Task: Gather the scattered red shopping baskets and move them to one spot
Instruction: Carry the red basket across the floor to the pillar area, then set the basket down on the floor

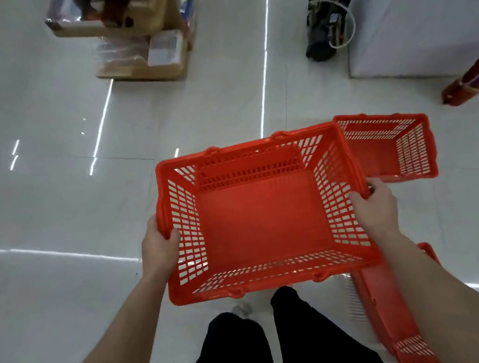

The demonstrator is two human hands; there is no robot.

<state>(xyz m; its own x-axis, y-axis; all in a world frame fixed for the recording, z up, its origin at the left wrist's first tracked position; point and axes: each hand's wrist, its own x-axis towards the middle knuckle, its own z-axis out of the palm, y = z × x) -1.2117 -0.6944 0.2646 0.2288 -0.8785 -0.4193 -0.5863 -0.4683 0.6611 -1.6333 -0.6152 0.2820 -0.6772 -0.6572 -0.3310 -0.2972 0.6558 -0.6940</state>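
Observation:
I hold an empty red shopping basket [263,215] level above the floor, open side up. My left hand [161,246] grips its left rim and my right hand [374,207] grips its right rim. A second red basket [394,145] stands on the white floor just beyond and to the right, partly hidden behind the held one. A third red basket [389,317] lies low on my right, mostly covered by my right forearm.
A wooden display stand [141,31] with packaged goods stands ahead on the left. A black bundle of cables and gear [327,6] leans by a white cabinet [429,6] at the far right. A red object [474,74] pokes in from the right edge. My legs [275,347] are below.

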